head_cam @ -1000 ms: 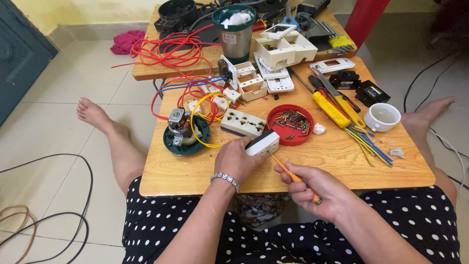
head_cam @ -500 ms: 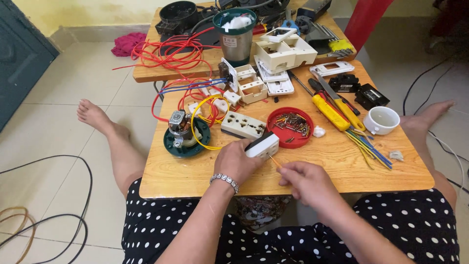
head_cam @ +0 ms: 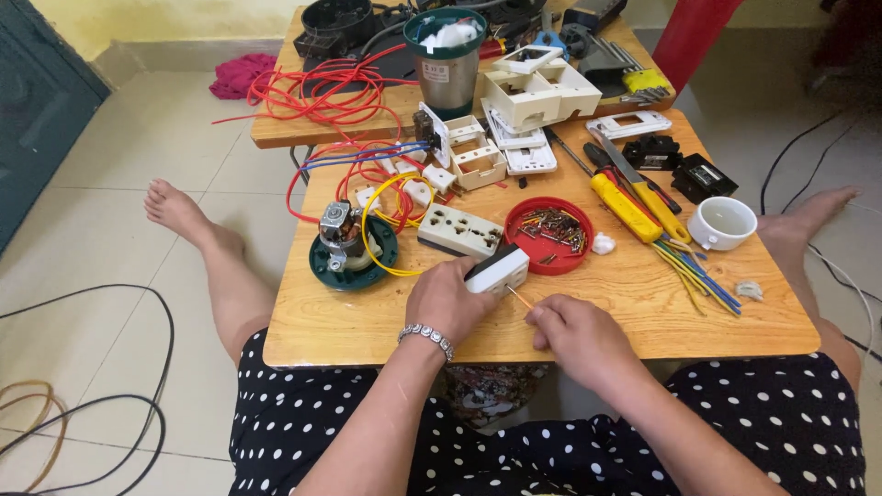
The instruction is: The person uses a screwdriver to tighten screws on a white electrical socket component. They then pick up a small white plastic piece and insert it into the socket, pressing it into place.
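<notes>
Socket steadied, screwdriver at its side

At the near edge of the surface (head_cam: 643, 312), the left hand (head_cam: 450, 298) closes its grip around a white socket (head_cam: 497, 269), tilting it so one side faces right. The right hand (head_cam: 574, 335) wraps tight on a screwdriver (head_cam: 520, 298), its thin shaft angled up to the socket's lower edge. A red lid (head_cam: 548, 235) of screws lies just beyond, within reach.

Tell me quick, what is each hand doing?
Left hand: closed around a small white plastic socket block.
Right hand: closed on a thin orange-handled screwdriver pointing at the block.
</notes>
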